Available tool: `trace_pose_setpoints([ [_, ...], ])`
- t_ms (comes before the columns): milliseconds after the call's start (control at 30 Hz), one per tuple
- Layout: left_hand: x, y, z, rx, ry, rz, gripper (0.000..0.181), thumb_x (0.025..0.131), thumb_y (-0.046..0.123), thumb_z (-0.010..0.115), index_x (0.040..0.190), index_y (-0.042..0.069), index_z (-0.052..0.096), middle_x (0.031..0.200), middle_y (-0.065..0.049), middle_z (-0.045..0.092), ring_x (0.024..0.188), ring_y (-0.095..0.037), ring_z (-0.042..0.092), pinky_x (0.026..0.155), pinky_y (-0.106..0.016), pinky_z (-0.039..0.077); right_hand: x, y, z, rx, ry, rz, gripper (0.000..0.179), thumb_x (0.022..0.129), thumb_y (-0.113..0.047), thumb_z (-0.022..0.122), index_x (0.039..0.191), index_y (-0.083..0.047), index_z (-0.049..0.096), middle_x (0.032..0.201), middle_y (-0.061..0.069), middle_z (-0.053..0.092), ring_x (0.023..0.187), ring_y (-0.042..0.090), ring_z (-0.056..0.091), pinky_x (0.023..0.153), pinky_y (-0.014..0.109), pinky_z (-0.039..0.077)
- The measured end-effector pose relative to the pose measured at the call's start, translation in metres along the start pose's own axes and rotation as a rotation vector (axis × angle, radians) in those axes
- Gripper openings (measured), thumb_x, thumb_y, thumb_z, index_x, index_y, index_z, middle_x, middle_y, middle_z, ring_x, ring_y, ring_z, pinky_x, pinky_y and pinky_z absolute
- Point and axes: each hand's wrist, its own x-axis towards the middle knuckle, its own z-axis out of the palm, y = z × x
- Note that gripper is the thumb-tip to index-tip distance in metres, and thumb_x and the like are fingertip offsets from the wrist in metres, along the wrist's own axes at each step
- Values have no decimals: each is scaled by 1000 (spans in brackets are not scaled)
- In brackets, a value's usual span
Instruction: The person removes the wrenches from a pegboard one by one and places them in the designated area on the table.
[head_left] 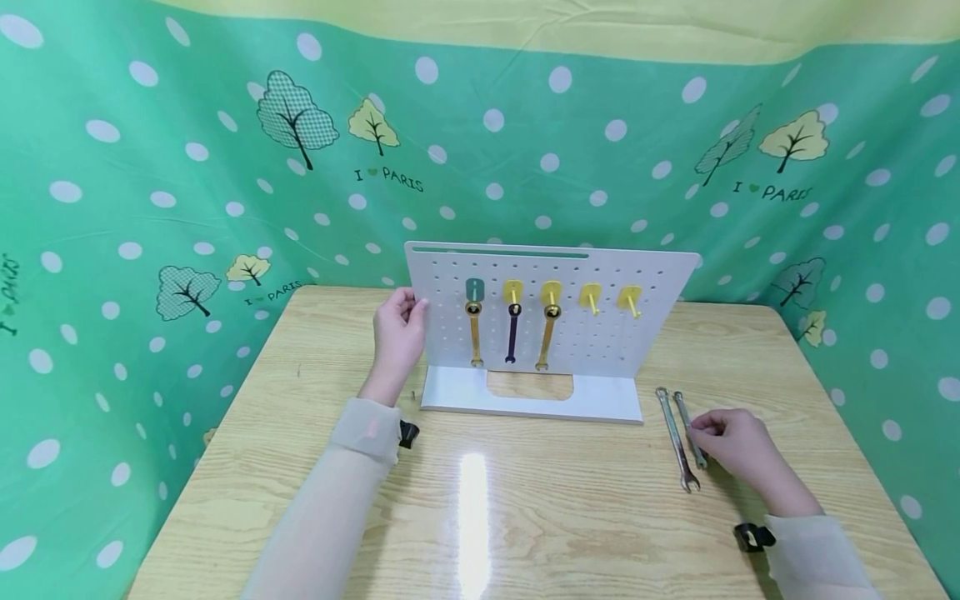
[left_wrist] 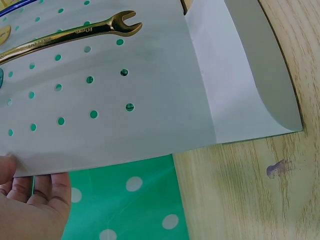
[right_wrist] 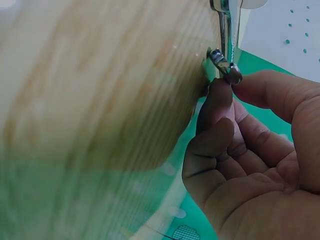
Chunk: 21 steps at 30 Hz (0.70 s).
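A white pegboard (head_left: 607,346) stands on the table, and my left hand (head_left: 399,333) grips its left edge, thumb in front and fingers behind in the left wrist view. From its hooks hang a gold wrench (head_left: 475,337), a dark purple wrench (head_left: 513,337) and another gold wrench (head_left: 547,333). Two yellow hooks at the right, one (head_left: 591,296) beside the other (head_left: 630,298), bear nothing. Right of the board, my right hand (head_left: 738,450) pinches the shorter silver wrench (right_wrist: 220,61) between thumb and forefinger. A longer silver wrench (head_left: 675,437) lies just left of it.
The board's white base (head_left: 607,402) has a cutout at its middle. Beneath everything is a wood-grain table (head_left: 570,517). A green dotted curtain (head_left: 525,108) hangs behind and at both sides.
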Motion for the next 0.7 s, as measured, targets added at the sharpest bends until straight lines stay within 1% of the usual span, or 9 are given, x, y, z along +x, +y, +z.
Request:
trace_pose_setpoints([
  [400,-1,1,-1,2,-6,-16,14,103,4,59,110,-6,64,98,-18,70,83,-26,63,67,-24,53,-1,-4,0,-8,12,23,17,95,-11,68,99,5,71,82,5,65,68,21,56,54,33,48],
  [700,-1,1,-1,-5,-8,-23,14,103,5,59,110,-6,64,99,-18,70,84,-26,63,69,-25,54,-2,-6,0,-23,23,45,16,93,-14,71,92,3,70,78,4,64,67,20,56,56,34,48],
])
